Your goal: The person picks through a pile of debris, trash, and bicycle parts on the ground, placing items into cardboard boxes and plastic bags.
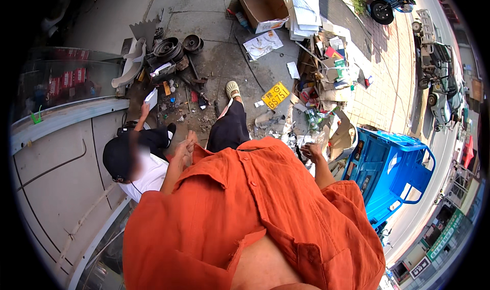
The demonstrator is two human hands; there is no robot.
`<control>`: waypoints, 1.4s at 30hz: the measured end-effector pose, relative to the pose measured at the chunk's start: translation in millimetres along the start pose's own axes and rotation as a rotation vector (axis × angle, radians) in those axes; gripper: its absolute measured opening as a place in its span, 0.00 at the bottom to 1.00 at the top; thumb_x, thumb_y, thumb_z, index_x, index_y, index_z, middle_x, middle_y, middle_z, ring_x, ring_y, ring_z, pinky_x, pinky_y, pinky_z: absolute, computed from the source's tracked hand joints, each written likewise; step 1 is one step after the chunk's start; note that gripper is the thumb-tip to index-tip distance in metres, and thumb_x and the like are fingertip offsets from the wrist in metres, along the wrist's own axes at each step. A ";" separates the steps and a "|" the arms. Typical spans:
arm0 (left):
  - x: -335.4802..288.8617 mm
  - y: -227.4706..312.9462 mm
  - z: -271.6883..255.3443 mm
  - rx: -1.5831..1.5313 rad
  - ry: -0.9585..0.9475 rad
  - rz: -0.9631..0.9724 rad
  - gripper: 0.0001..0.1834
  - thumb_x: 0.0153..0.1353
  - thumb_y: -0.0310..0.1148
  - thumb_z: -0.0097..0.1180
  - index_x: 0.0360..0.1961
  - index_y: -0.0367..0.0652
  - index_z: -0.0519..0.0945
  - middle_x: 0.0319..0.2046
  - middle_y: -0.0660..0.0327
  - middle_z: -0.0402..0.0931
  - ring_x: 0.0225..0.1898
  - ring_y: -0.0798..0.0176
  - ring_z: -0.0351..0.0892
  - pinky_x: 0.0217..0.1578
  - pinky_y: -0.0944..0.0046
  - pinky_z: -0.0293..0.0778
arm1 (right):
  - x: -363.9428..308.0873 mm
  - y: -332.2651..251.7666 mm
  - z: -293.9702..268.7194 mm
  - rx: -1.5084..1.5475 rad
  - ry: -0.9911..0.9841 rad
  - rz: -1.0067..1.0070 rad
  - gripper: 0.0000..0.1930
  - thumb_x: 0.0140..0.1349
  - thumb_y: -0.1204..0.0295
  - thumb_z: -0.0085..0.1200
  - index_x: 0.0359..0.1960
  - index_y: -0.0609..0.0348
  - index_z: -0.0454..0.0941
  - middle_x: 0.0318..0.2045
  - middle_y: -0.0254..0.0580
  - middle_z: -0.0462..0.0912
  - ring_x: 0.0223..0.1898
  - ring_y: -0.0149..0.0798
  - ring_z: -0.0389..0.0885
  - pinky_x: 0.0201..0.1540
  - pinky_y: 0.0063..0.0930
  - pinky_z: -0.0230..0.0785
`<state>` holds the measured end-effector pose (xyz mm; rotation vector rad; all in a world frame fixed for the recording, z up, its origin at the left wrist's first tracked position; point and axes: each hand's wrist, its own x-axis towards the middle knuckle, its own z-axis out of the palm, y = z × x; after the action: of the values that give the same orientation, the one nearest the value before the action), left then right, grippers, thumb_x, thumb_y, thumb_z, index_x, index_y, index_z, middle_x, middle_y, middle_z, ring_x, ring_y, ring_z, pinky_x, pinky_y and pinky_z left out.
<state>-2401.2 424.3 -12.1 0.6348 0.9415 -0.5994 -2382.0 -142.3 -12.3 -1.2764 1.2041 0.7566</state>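
Near piled scrap [338, 74], I can't tell if left hand [187, 145] or right hand [312, 151] grips anything. Loose litter [266, 119] looks left!

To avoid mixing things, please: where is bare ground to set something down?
Mostly free: the grey concrete between the metal wheel rims and the cardboard box, and the brick paving between the scrap heap and the road. Crowded: beside your right hand, at that heap, and around the rims, where debris lies.

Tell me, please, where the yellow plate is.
In the head view, the yellow plate lies on the ground right of centre, between the pale shoe and the scrap heap.
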 end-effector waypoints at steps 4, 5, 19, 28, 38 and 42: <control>6.1 122.5 79.4 0.113 0.234 0.198 0.19 0.57 0.31 0.40 0.49 0.33 0.62 0.45 0.51 0.66 0.46 0.53 0.69 0.45 0.59 0.67 | 20.5 -103.1 42.8 0.087 -0.103 0.012 0.13 0.56 0.74 0.39 0.43 0.61 0.67 0.37 0.42 0.75 0.36 0.38 0.76 0.35 0.27 0.68; 6.5 147.5 83.0 0.101 0.221 0.211 0.19 0.57 0.31 0.40 0.49 0.33 0.62 0.46 0.51 0.66 0.45 0.53 0.69 0.44 0.58 0.67 | -2.0 -148.6 85.7 -0.130 -0.009 -0.088 0.14 0.56 0.73 0.39 0.44 0.62 0.66 0.37 0.43 0.75 0.36 0.37 0.76 0.35 0.26 0.67; 94.5 381.3 144.0 -0.017 0.335 0.329 0.21 0.56 0.31 0.42 0.50 0.34 0.59 0.46 0.48 0.65 0.45 0.49 0.68 0.42 0.56 0.69 | 97.6 -432.5 258.2 -0.209 -0.141 -0.120 0.14 0.55 0.76 0.41 0.44 0.65 0.65 0.36 0.47 0.75 0.35 0.41 0.77 0.34 0.29 0.69; 171.8 425.6 136.8 -0.151 0.186 0.096 0.04 0.56 0.32 0.43 0.28 0.44 0.68 0.16 0.69 0.61 0.15 0.71 0.61 0.15 0.73 0.58 | 146.5 -617.9 354.2 -0.354 -0.209 -0.152 0.13 0.56 0.74 0.39 0.43 0.61 0.67 0.36 0.44 0.76 0.34 0.38 0.77 0.34 0.28 0.68; 269.7 671.8 220.4 -0.178 0.468 0.125 0.16 0.56 0.33 0.43 0.45 0.38 0.64 0.36 0.57 0.69 0.31 0.61 0.72 0.26 0.67 0.69 | 161.5 -771.5 482.7 -0.251 -0.145 -0.230 0.13 0.54 0.73 0.43 0.42 0.59 0.68 0.33 0.43 0.77 0.33 0.38 0.77 0.33 0.29 0.69; 313.6 790.4 243.2 -0.131 0.266 0.260 0.22 0.56 0.33 0.43 0.51 0.36 0.58 0.49 0.51 0.62 0.43 0.51 0.70 0.37 0.57 0.71 | 190.6 -799.3 498.5 -0.351 -0.166 -0.077 0.10 0.54 0.76 0.42 0.38 0.63 0.70 0.31 0.46 0.78 0.28 0.41 0.78 0.26 0.28 0.71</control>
<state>-1567.3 718.7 3.0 0.7162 1.1145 -0.2218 -1464.8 145.0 -17.4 -1.5026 0.9079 1.0277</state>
